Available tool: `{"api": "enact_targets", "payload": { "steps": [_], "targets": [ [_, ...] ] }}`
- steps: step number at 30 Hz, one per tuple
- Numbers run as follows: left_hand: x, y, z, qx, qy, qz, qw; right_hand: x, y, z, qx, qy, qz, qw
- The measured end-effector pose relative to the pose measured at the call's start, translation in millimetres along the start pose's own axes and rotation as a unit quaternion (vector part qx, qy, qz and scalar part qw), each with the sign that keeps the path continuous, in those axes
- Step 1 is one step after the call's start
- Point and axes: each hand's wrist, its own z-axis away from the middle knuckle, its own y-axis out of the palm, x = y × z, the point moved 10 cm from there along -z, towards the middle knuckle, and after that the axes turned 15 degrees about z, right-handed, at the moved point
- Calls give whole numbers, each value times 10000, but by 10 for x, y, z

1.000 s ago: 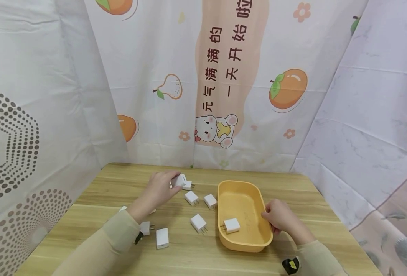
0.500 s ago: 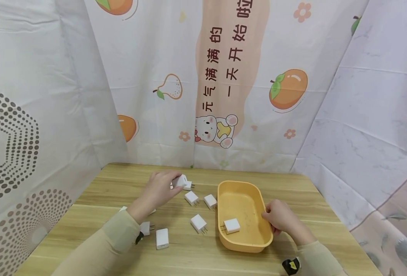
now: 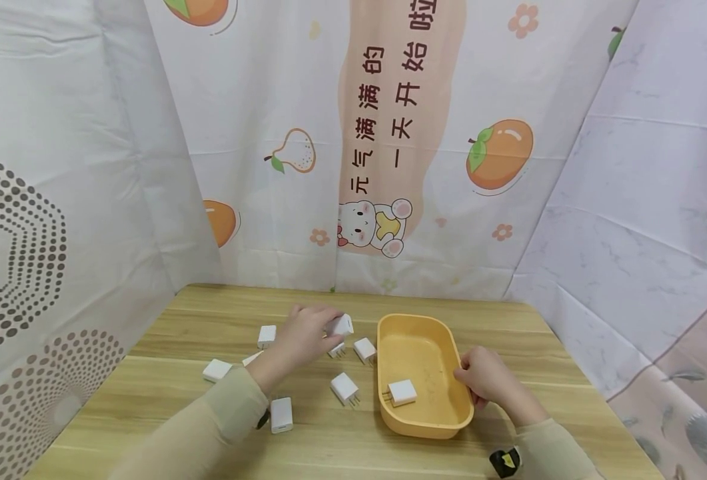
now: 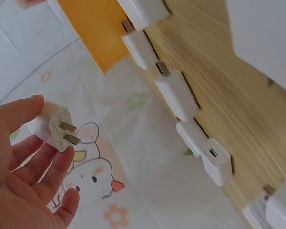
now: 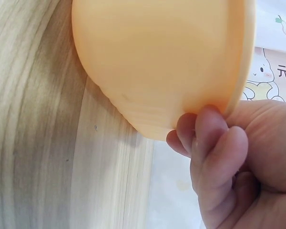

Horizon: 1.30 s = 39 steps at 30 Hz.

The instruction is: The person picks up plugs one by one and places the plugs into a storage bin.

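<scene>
Above the table (image 3: 509,327), a white charger (image 3: 341,325) is pinched by the left hand (image 3: 305,337); it is presumably light, stiff and slick (best gripped by its sides). An orange tub (image 3: 425,430) is held by the right hand (image 3: 484,375).

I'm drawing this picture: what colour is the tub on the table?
The tub is yellow-orange, seen best in the head view.

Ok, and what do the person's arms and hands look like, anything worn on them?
The left hand and right hand are ungloved, no rings showing. The left sleeve and right sleeve are long, plain and pale beige. Below the right wrist shows a small black device with a yellow patch; a black bit by the left sleeve is too hidden to identify.
</scene>
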Motion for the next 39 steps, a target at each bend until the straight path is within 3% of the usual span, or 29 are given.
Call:
{"api": "enact_targets", "payload": {
  "steps": [10,20,29,39],
  "targets": [
    [-299,238,-92,365,256,-16,9990,15,-10,-2,-14,-40,14,10000],
    [-508,430,-114,687,205,-2,9974,12,-20,-3,-60,-71,69,9999],
    [-723,640,-152,779,512,-2,9956,8,-15,8,-69,-48,57,9999],
    [-950,749,-138,943,768,-262,9922,11,-18,2,-67,-64,85,9999]
  ]
}}
